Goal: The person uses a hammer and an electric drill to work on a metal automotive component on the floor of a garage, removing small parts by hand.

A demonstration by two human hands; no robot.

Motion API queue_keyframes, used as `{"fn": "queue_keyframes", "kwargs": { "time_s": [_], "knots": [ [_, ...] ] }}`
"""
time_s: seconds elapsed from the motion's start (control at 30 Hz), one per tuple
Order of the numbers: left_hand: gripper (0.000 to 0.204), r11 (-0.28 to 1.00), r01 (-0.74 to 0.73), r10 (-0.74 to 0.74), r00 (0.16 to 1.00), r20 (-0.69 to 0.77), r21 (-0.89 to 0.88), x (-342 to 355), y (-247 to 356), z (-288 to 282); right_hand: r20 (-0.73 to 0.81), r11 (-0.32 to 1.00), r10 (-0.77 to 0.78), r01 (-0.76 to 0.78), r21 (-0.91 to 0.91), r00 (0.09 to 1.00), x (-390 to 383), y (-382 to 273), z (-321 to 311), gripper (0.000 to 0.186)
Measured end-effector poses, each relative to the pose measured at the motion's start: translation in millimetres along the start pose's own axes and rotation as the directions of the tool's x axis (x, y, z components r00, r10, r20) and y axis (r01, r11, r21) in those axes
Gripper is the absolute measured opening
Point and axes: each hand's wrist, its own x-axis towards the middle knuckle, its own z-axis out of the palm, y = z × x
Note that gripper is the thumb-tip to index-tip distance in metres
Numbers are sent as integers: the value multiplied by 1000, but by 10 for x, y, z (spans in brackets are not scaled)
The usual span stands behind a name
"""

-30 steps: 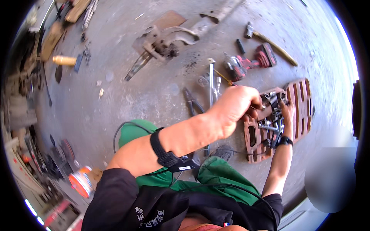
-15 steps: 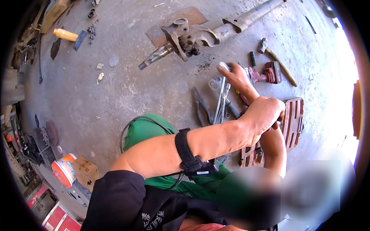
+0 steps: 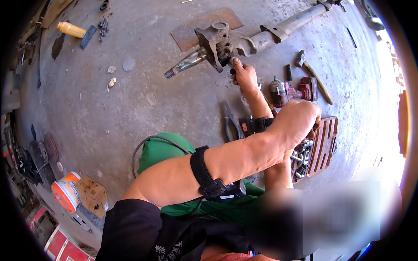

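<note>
My right hand (image 3: 244, 77) reaches out from under my left forearm, fingers closed around a short metal cylinder, probably a socket (image 3: 232, 63). It is at the dirty, greasy knuckle (image 3: 212, 48) of a long steel axle (image 3: 300, 24); whether they touch is unclear. My left arm crosses over the right one. Bent at the wrist, my left hand (image 3: 310, 114) has its fingers curled down above a reddish-brown tool case (image 3: 325, 145) with several loose sockets (image 3: 303, 158) in it. What those fingers hold, if anything, is hidden.
Near the case lie a red-and-black cordless impact wrench (image 3: 287, 91), a black socket (image 3: 288, 72), a wooden-handled hammer (image 3: 320, 78) and pliers (image 3: 230, 119). A rusty plate (image 3: 187, 32) is under the axle. Leftward are a yellow bottle (image 3: 71, 29), a cardboard box (image 3: 92, 195) and an orange-and-white tub (image 3: 66, 191).
My right hand has moved forward and left with the socket, from beside the impact wrench to the axle knuckle. My left hand has shifted slightly; the sockets in the case now show.
</note>
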Motion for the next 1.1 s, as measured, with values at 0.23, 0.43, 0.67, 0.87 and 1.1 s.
{"fn": "queue_keyframes", "kwargs": {
  "time_s": [0.23,0.43,0.67,0.87,1.1],
  "knots": [
    [14,999,33,-32,999,-37,19,54,6,-1,-157,688,-549,337,-642,821,94,186,39,55],
    [16,999,45,-42,991,-123,21,88,67,17,-137,836,-409,310,-452,902,35,90,121,57],
    [13,971,205,-208,978,19,127,305,-20,-95,-131,773,-530,414,-481,838,128,217,116,56],
    [11,961,230,-236,972,19,157,393,-52,-174,-152,965,-191,158,-207,970,234,255,242,52],
    [8,956,248,-253,967,12,156,353,-82,-110,-92,713,-571,438,-547,816,182,195,96,50]
  ]
}}
